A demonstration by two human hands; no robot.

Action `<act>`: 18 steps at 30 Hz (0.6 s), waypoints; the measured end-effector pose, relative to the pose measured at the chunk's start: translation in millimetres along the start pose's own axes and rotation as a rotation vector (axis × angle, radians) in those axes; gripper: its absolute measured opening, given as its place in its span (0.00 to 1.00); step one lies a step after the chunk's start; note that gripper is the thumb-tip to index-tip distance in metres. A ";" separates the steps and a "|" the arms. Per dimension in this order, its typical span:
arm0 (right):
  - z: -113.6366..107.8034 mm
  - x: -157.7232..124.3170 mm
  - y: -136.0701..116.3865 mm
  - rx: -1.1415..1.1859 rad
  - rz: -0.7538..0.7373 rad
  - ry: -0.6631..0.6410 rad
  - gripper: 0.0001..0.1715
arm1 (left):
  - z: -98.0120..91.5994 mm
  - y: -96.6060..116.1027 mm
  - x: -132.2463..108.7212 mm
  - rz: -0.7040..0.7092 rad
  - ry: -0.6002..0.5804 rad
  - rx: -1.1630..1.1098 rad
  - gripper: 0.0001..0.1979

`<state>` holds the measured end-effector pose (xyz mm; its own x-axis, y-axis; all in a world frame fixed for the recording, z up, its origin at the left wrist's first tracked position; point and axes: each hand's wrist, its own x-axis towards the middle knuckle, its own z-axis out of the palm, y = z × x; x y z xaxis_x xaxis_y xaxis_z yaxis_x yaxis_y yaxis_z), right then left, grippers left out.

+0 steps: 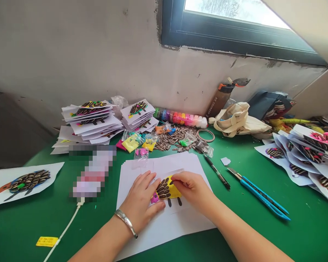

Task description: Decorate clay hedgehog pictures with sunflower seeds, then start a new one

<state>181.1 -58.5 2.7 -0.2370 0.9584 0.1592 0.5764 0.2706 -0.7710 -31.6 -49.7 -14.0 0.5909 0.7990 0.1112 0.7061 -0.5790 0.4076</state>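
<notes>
My left hand (140, 194), a silver bracelet at its wrist, lies spread on the white paper (142, 236). Its fingers are apart, beside the left end of a yellow clay animal shape (176, 192). Rows of striped sunflower seeds (163, 187) cover the left part of that shape, next to a pink clay head (154, 198). Two dark legs show below it. With thumb and fingers pinched, my right hand (192, 187) holds a sunflower seed at the upper right of the yellow clay. The seed is partly hidden by the fingertips.
Behind the paper lie a seed pile (169, 136), clay packets (132, 142) and a tape ring (206, 135). A pen (217, 173) and a blue utility knife (262, 196) lie on the right. Stacked pictures (94, 123) stand at back left, with a cable (68, 225) nearer.
</notes>
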 end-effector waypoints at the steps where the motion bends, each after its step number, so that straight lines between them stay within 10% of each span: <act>1: 0.4 -0.1 0.1 -0.027 -0.026 0.002 0.14 | -0.4 0.3 0.3 -0.003 -0.003 0.003 0.27; 18: 8.4 1.6 7.5 -0.276 -0.187 0.025 0.12 | -2.2 3.3 1.6 -0.029 -0.054 0.013 0.27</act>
<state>178.5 -55.7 -8.0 -0.3410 0.8909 0.3000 0.7155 0.4530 -0.5319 -29.1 -50.0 -10.5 0.5903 0.8056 0.0506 0.7277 -0.5582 0.3986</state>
